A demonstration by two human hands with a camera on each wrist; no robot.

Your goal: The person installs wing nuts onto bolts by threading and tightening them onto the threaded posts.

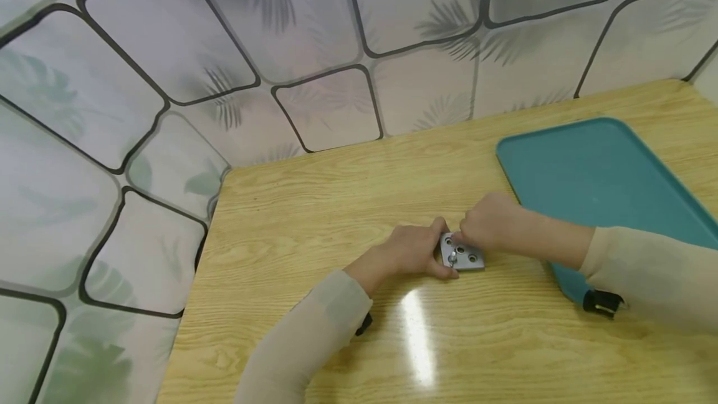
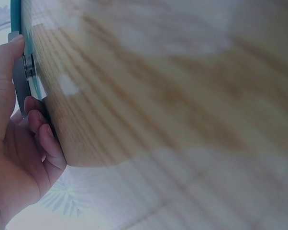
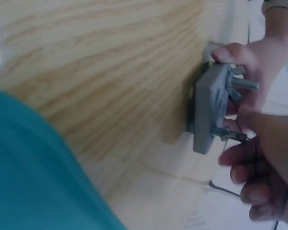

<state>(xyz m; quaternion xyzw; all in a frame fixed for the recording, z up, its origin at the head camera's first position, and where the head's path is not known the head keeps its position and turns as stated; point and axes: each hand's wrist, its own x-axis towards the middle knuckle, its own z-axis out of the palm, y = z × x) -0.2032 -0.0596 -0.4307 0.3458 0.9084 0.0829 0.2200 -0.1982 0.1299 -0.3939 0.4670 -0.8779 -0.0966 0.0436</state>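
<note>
A small grey metal plate (image 1: 465, 259) with several round holes is on the wooden table. My left hand (image 1: 412, 248) grips it at its left side, thumb on the near edge and fingers at the far one. From the plate's near-left part rises a bolt with a wing nut (image 3: 237, 84). A second, thinner bolt (image 3: 230, 134) stands out of the plate in the right wrist view. The thumb and forefinger of my right hand (image 1: 493, 223) pinch its end; the head view hides this. In the left wrist view the plate (image 2: 20, 79) shows edge-on.
A teal tray (image 1: 566, 161) lies on the table (image 1: 314, 217) at the right, partly under my right forearm. Behind the table and to its left hangs a patterned cloth (image 1: 325, 108) with leaf shapes.
</note>
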